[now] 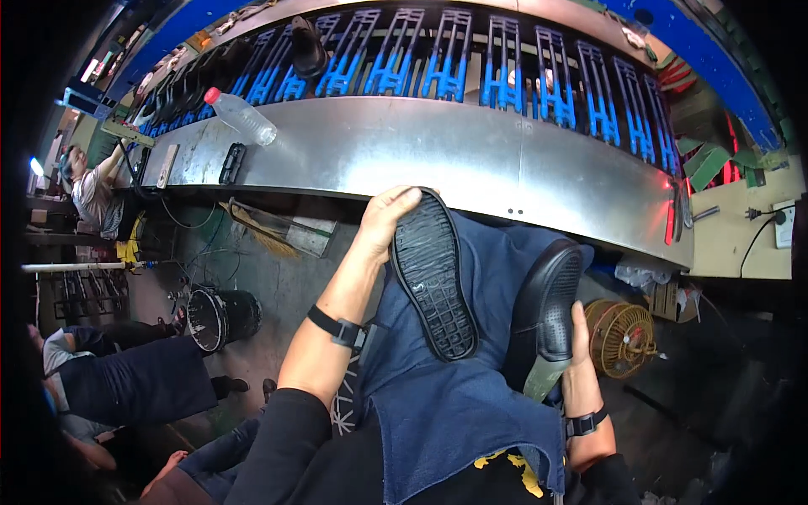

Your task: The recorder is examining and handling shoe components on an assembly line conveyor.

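— Behind everything ran a curved metal desk (pixel 438 151), with blue racks (pixel 446 71) moving along above it. What lay on it?

— Not much: a clear bottle (pixel 241 115) with a red cap lying on its side, and a small black piece (pixel 231 163) near the edge. One dark shoe (pixel 307 49) rode on the racks.

— And the hands?

— The left hand (pixel 383 220) was curled round the toe end of a black sole (pixel 433 273), tread facing up, held over a blue cloth (pixel 454 396) on the lap. The right hand (pixel 579 358) gripped a black shoe (pixel 551 307) from the side — fingers closed on it, thumb pointing up along its edge. Sole and shoe sat near each other, not touching.

— Anything on the floor?

— A black bucket (pixel 220 318) to the left and a small round fan (pixel 621 337) to the right. Another person (pixel 91 189) worked at the far left end of the desk.
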Demonstrator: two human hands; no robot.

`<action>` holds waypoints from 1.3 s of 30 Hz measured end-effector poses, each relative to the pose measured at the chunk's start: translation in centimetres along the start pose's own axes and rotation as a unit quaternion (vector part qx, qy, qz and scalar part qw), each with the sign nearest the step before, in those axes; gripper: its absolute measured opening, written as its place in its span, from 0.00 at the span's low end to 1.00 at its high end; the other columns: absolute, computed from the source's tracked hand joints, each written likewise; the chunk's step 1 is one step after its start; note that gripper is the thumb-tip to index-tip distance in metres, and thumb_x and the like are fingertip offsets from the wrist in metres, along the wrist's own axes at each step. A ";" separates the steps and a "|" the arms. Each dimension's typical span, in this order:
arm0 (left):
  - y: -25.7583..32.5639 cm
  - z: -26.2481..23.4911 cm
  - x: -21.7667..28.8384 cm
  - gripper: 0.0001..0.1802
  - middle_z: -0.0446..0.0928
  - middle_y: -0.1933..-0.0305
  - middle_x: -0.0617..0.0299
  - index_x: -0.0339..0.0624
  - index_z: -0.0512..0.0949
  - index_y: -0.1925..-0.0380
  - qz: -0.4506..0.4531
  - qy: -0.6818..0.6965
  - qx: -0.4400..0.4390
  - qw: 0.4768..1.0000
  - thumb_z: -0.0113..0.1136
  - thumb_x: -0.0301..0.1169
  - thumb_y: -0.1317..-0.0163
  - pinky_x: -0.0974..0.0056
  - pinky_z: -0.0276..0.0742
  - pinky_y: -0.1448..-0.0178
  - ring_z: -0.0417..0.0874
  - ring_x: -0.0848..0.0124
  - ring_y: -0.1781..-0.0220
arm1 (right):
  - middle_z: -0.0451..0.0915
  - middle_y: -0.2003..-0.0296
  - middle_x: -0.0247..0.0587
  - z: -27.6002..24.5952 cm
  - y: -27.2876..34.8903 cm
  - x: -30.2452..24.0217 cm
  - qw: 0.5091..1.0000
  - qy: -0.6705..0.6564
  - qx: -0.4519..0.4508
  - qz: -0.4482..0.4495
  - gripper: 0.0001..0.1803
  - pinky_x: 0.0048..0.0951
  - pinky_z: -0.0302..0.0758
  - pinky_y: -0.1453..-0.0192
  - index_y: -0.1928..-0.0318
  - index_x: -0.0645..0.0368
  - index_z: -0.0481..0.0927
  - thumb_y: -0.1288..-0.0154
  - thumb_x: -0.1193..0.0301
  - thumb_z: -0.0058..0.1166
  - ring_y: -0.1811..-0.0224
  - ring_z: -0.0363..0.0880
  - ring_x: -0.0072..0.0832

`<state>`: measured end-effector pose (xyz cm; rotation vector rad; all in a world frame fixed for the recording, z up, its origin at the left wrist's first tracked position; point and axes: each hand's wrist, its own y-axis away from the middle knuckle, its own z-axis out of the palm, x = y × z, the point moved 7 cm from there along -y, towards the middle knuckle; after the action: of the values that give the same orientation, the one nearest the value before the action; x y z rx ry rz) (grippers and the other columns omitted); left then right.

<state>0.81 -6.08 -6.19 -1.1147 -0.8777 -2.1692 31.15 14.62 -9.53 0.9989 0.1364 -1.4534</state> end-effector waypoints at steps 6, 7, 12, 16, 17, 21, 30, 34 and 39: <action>5.0 7.2 5.9 0.40 0.67 0.34 0.29 0.26 0.63 0.32 0.023 0.209 -0.289 0.934 0.46 0.54 0.28 0.38 0.67 0.28 0.68 0.41 0.29 | 0.79 0.44 0.54 -1.9 0.7 0.7 0.987 -0.134 0.083 0.029 0.39 0.48 0.80 0.42 0.35 0.64 0.70 0.24 0.41 0.32 0.47 0.83 0.44; 5.3 7.3 6.1 0.40 0.67 0.34 0.29 0.26 0.63 0.32 0.024 0.206 -0.295 0.933 0.46 0.54 0.28 0.38 0.67 0.28 0.68 0.41 0.29 | 0.79 0.44 0.54 -1.6 0.1 0.3 0.987 -0.135 0.082 0.023 0.39 0.48 0.80 0.42 0.35 0.64 0.70 0.24 0.41 0.32 0.47 0.83 0.44; 7.1 5.9 5.9 0.41 0.73 0.37 0.35 0.26 0.66 0.35 -0.025 0.168 -0.156 0.973 0.27 0.56 0.23 0.46 0.73 0.31 0.72 0.44 0.31 | 0.78 0.45 0.59 5.8 -3.6 -4.5 0.976 -0.207 -0.066 -0.002 0.45 0.54 0.78 0.40 0.35 0.65 0.70 0.28 0.36 0.29 0.48 0.81 0.52; 7.3 4.2 5.8 0.42 0.80 0.46 0.42 0.28 0.72 0.39 0.037 0.052 -0.080 0.995 0.25 0.58 0.23 0.50 0.81 0.37 0.79 0.49 0.37 | 0.80 0.51 0.61 6.9 -7.2 -7.9 0.967 -0.247 -0.051 -0.047 0.42 0.53 0.81 0.45 0.40 0.68 0.74 0.30 0.39 0.35 0.51 0.82 0.52; 7.8 4.3 6.3 0.41 0.80 0.46 0.43 0.28 0.72 0.39 0.052 0.008 -0.075 0.996 0.26 0.57 0.23 0.51 0.81 0.37 0.80 0.51 0.38 | 0.81 0.52 0.62 7.3 -7.6 -8.2 0.965 -0.251 -0.066 -0.048 0.42 0.53 0.81 0.46 0.41 0.68 0.75 0.30 0.40 0.36 0.52 0.83 0.53; 8.9 6.3 7.7 0.41 0.81 0.47 0.43 0.28 0.73 0.42 0.039 0.085 -0.094 0.991 0.25 0.57 0.23 0.48 0.79 0.36 0.79 0.48 0.39 | 0.79 0.53 0.63 8.2 -5.2 -9.0 0.965 -0.257 -0.008 -0.054 0.44 0.52 0.77 0.40 0.40 0.69 0.74 0.31 0.37 0.35 0.50 0.80 0.53; 9.0 14.3 7.6 0.42 0.77 0.42 0.40 0.25 0.70 0.40 0.098 -0.085 -0.221 0.967 0.27 0.58 0.24 0.49 0.70 0.30 0.77 0.50 0.36 | 0.76 0.41 0.49 13.1 2.2 -4.7 0.918 0.162 -0.353 0.078 0.54 0.34 0.75 0.37 0.33 0.71 0.66 0.34 0.29 0.41 0.40 0.76 0.34; 10.2 15.7 7.4 0.38 0.78 0.43 0.36 0.23 0.74 0.43 0.085 -0.094 -0.234 0.964 0.34 0.52 0.25 0.50 0.71 0.30 0.77 0.47 0.36 | 0.80 0.50 0.48 12.7 3.5 -3.5 0.909 0.299 -0.290 -0.030 0.50 0.33 0.73 0.42 0.40 0.72 0.73 0.32 0.31 0.41 0.46 0.78 0.32; 11.3 16.4 7.6 0.34 0.77 0.42 0.34 0.24 0.75 0.43 0.087 -0.119 -0.219 0.965 0.34 0.47 0.26 0.51 0.71 0.30 0.78 0.48 0.37 | 0.81 0.53 0.47 12.7 3.2 -3.6 0.923 0.277 -0.265 -0.026 0.48 0.30 0.73 0.46 0.41 0.71 0.74 0.32 0.32 0.41 0.49 0.78 0.30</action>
<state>12.92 -2.30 10.85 -1.6260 -0.3759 -2.1655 27.19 8.79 2.05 0.9236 0.9266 -1.0530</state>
